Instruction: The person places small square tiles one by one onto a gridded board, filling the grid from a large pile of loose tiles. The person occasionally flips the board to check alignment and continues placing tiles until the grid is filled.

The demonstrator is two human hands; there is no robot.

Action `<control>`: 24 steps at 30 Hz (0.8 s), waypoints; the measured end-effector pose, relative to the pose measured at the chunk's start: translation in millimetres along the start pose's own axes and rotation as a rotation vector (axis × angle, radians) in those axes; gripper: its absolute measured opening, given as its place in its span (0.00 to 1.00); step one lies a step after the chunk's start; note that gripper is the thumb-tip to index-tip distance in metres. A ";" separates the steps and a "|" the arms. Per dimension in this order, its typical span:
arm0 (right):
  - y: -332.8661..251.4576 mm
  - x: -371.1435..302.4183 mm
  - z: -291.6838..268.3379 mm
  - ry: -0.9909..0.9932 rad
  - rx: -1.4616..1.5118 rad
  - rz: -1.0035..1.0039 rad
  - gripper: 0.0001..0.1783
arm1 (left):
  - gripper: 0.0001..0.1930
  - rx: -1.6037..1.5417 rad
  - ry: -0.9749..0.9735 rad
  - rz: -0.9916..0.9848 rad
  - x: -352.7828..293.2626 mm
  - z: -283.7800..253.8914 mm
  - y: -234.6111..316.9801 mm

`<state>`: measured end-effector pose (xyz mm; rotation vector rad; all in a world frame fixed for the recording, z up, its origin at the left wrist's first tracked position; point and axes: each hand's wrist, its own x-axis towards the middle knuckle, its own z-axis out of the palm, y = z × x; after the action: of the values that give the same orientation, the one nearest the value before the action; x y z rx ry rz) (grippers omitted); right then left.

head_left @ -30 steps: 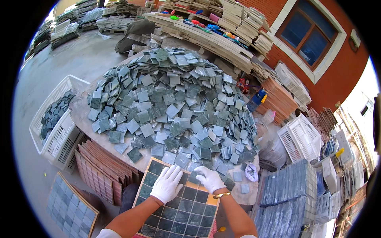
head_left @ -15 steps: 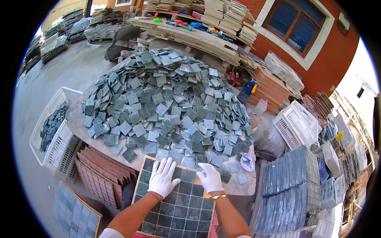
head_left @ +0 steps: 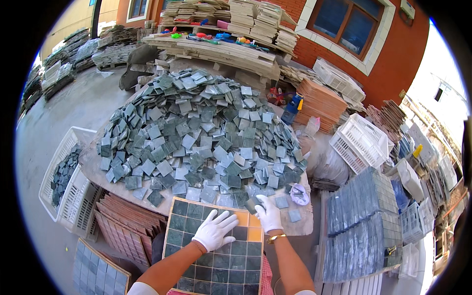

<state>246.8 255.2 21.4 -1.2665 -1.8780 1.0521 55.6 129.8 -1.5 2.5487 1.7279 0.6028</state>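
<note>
A framed board [head_left: 169, 235] lies on my lap, its grid filled with square dark green stone tiles. In its upper right corner a few cells show bare orange backing [head_left: 255, 234]. My left hand [head_left: 214, 231], in a white glove, rests on the tiles with its fingers spread. Just beyond the board's upper right corner, my gloved right hand [head_left: 268, 214] pinches a dark green tile [head_left: 252, 203] between thumb and fingers. In front, a large heap of loose green-grey tiles [head_left: 196, 132] covers the table [head_left: 303, 222].
White crates stand at left [head_left: 73, 196] and right [head_left: 361, 142], the left one holding small tiles. Wrapped tile stacks [head_left: 359, 226] are at right. Reddish boards [head_left: 123, 228] and another tiled board [head_left: 100, 268] lean at lower left. A purple-white roll [head_left: 299, 194] sits at the table's edge.
My right hand has moved from the board's upper edge to beyond its corner and now holds a tile. My left hand has slid down and right over the board. The whole view has shifted slightly.
</note>
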 end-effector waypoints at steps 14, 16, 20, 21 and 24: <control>39.5 12.1 -28.9 -0.010 0.259 0.121 0.16 | 0.41 0.108 -0.115 -0.143 -30.0 -14.4 -1.2; 36.7 15.9 -33.0 0.027 0.277 0.137 0.15 | 0.44 0.139 -0.089 -0.236 -36.2 -8.7 0.9; 29.1 19.2 -34.7 0.070 0.251 0.105 0.16 | 0.46 0.108 -0.066 -0.429 -76.0 -13.8 26.6; 27.4 19.7 -34.4 0.059 0.239 0.121 0.16 | 0.46 0.105 -0.079 -0.454 -84.9 -15.3 31.7; 35.0 24.0 -28.1 0.028 0.220 0.133 0.16 | 0.44 0.085 -0.086 -0.497 -93.6 -14.8 36.9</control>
<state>277.4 292.8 5.9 -1.2822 -1.6245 1.2665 54.0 28.3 -8.8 2.0207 2.2705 0.3915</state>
